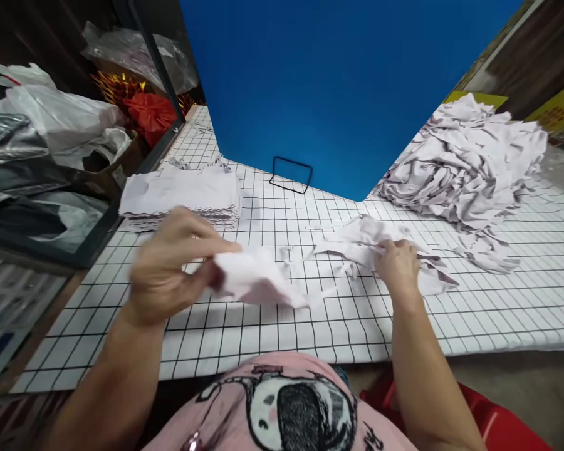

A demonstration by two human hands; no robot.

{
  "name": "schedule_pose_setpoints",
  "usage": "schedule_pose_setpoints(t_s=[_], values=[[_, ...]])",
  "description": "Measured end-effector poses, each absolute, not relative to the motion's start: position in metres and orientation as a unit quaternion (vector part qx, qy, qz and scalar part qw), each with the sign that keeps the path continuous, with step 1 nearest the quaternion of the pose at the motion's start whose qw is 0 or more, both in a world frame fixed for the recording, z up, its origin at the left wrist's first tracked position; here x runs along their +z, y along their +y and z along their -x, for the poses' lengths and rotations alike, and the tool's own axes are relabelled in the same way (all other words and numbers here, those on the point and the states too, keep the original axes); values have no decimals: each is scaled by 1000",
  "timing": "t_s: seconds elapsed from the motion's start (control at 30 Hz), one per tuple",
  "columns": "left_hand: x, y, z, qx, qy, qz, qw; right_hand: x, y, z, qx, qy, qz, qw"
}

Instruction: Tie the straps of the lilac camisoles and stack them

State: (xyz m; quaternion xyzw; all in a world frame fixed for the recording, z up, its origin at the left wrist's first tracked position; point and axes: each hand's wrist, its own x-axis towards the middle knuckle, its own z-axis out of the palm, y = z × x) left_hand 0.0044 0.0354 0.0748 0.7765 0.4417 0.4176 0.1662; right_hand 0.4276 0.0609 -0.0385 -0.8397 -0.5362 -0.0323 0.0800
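Note:
My left hand (pixel 169 263) is lifted above the gridded table (pixel 310 326) and pinches a pale cloth piece (pixel 258 279), which droops to the right onto the surface. My right hand (pixel 397 263) rests on the table with its fingers closed on a second crumpled pale cloth piece (pixel 357 241). A neat stack of folded pale cloths (pixel 183 194) lies at the back left, just beyond my left hand. A big loose heap of the same cloth (pixel 470 163) sits at the back right.
A blue panel (pixel 338 88) stands behind the table, with a thin black wire frame (pixel 291 174) at its foot. Plastic bags (pixel 51 125) and red packaging (pixel 150 113) fill shelves on the left. A red bin (pixel 498 426) sits below the table's front edge.

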Motion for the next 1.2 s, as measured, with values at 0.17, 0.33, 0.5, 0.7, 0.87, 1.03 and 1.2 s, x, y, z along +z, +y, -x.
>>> schedule_pose_setpoints(t_s=[0.17, 0.33, 0.5, 0.7, 0.87, 1.03, 1.2], values=[[18, 40, 6, 168, 390, -870, 251, -34, 26, -403, 21, -587, 793, 161], [8, 26, 32, 119, 423, -860, 261, -35, 3, -313, 245, -738, 600, 188], [11, 26, 32, 148, 468, -830, 265, -44, -10, -283, 239, -750, 609, 101], [-19, 53, -33, 127, 490, -831, 230, -39, -13, -283, 245, -767, 584, 103], [-30, 75, -49, 172, 511, -784, 308, -15, -7, -301, 309, -748, 564, 163], [-25, 99, -19, 406, 582, -540, 453, -7, 17, -325, 121, -706, 618, 324], [-36, 74, -6, 393, 660, -564, 303, -29, 17, -324, 95, -740, 586, 317]])
